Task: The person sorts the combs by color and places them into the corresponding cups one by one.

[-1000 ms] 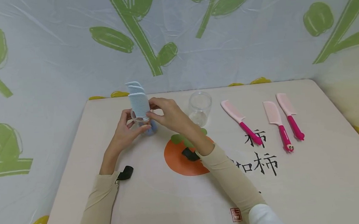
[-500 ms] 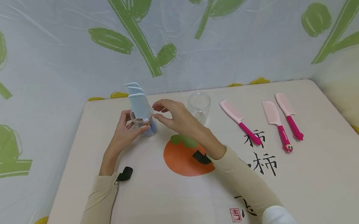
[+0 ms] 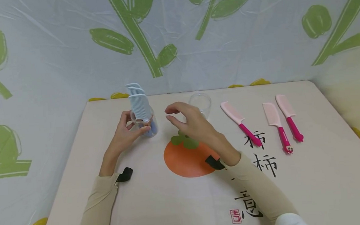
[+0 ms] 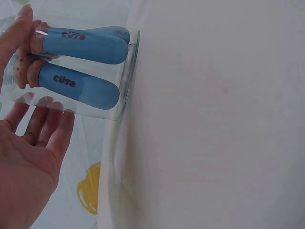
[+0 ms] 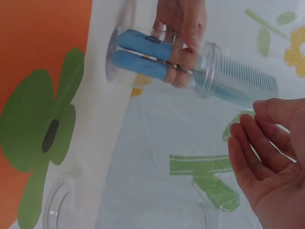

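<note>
In the head view my left hand (image 3: 118, 137) grips a clear jar (image 3: 155, 130), thumb on the near side and fingers round the far side. Three light-blue combs (image 3: 139, 106) stand in it, handles down, toothed ends above the rim. Through the wall in the left wrist view show their blue handles (image 4: 83, 45), marked "CUTE", with brown figures at the necks. My right hand (image 3: 194, 122) hovers to the right of the jar, fingers loosely bent, thumb apart from them, holding nothing. In the right wrist view its fingertips (image 5: 245, 119) overlap the area just past the comb ends.
A second clear jar (image 3: 201, 101) stands behind my right hand, partly hidden by it. Three pink combs (image 3: 271, 114) with magenta handles lie on the right of the table. The table cover (image 3: 160, 202) carries a printed orange persimmon (image 3: 185, 159) and black characters.
My right hand has let go of a blue comb in the jar and drawn back to the right. The left hand stays round the jar, which has hardly moved.
</note>
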`<state>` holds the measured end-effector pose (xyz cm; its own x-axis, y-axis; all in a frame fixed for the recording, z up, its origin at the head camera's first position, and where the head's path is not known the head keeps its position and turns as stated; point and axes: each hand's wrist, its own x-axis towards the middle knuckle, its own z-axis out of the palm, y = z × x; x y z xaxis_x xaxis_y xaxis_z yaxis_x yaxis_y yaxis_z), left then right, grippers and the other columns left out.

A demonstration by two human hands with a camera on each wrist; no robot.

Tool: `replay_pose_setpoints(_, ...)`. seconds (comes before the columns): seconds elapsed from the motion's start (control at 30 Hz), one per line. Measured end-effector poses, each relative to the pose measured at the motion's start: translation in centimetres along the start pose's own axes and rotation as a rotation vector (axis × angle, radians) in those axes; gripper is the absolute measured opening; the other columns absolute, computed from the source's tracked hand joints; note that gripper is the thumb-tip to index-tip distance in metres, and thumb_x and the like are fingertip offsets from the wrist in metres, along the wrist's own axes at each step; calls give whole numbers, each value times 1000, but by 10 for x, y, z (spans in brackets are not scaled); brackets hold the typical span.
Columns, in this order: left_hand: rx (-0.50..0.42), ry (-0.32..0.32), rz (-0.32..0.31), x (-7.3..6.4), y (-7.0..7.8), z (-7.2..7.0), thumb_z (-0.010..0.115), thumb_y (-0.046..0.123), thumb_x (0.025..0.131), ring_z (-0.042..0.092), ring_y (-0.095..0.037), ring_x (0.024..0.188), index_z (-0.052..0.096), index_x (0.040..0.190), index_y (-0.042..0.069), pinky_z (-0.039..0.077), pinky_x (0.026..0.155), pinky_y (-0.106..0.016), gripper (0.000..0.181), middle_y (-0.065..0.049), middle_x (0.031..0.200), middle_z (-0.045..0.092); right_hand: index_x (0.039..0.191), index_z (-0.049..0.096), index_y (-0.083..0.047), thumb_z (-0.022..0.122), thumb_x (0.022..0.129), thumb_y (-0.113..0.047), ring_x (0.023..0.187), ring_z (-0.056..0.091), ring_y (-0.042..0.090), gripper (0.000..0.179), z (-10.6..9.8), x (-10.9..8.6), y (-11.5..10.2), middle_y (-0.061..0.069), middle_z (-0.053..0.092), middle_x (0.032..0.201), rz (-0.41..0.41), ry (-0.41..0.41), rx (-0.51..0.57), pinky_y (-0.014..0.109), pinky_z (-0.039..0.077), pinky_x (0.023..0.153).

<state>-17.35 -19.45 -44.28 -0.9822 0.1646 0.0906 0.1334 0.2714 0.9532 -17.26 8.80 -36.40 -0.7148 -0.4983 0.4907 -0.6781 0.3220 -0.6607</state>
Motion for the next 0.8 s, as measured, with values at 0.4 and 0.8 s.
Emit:
replay_pose_setpoints(0.4, -12, -12, 16, 0, 1, 0, 85, 16, 87, 42, -21, 131, 33, 141, 7, 31, 121, -47, 75, -9, 140, 43, 114, 68, 1, 71, 96, -3, 105, 66, 20, 18, -14, -21, 7, 11, 71, 109, -16, 52, 0, 34, 54, 96)
replay_pose_setpoints(0.8, -22, -9, -27, -5, 12, 3, 82, 10, 88, 39, -26, 134, 32, 143, 4, 26, 123, -50, 74, -13, 143, 41, 112, 67, -1, 72, 95, -2, 99, 66, 22, 18, -28, -38, 10, 8, 69, 106, -44, 93, -64, 36, 55, 92)
